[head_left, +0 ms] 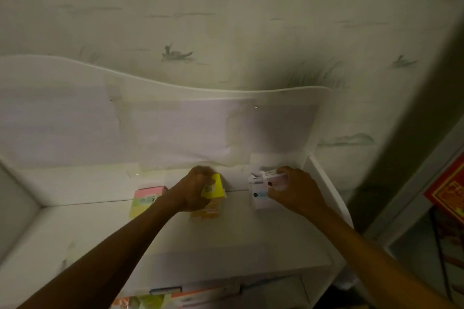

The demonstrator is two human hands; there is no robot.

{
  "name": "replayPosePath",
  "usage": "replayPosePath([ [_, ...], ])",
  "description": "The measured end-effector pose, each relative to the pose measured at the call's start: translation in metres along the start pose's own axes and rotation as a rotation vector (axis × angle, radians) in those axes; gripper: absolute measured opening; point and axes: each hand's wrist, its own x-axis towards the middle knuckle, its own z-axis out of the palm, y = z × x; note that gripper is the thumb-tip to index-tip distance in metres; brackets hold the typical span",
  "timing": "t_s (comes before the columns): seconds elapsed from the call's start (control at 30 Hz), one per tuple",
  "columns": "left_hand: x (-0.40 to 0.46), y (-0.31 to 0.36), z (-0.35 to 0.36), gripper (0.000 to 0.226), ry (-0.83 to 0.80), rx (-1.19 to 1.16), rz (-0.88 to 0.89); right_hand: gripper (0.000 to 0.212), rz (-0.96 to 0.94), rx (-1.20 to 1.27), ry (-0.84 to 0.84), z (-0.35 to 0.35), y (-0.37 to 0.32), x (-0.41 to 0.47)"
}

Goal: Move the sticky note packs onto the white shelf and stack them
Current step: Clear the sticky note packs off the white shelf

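On the white shelf (226, 241), near its back wall, my left hand (193, 190) grips a yellow sticky note pack (213, 187) tilted above an orange pack (208, 211) that lies on the shelf. To the right, my right hand (293, 188) holds a pale pink pack (275, 180) on top of a white and blue pack (259, 195). A pink and green pack (145, 199) lies on the shelf left of my left wrist. The image is dim and slightly blurred.
The shelf has a wavy raised back panel (175, 118) and side walls (324, 178). Below its front edge, coloured packs (155, 300) show on a lower level. A red box (449, 190) stands on another shelf at the right. Patterned wallpaper is behind.
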Motion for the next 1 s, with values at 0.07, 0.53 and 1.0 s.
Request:
replayPosePath([
  [0.07, 0.002, 0.001, 0.0, 0.061, -0.004, 0.01, 0.014, 0.059, -0.009, -0.012, 0.003, -0.001, 0.002, 0.002],
  [0.53, -0.016, 0.012, -0.069, 0.077, 0.154, 0.135, -0.099, 0.06, -0.058, -0.09, -0.042, 0.007, -0.012, 0.017],
  [1.0, -0.056, 0.006, -0.059, 0.071, 0.119, 0.133, -0.182, 0.068, 0.033, -0.235, 0.015, 0.066, -0.006, 0.011],
])
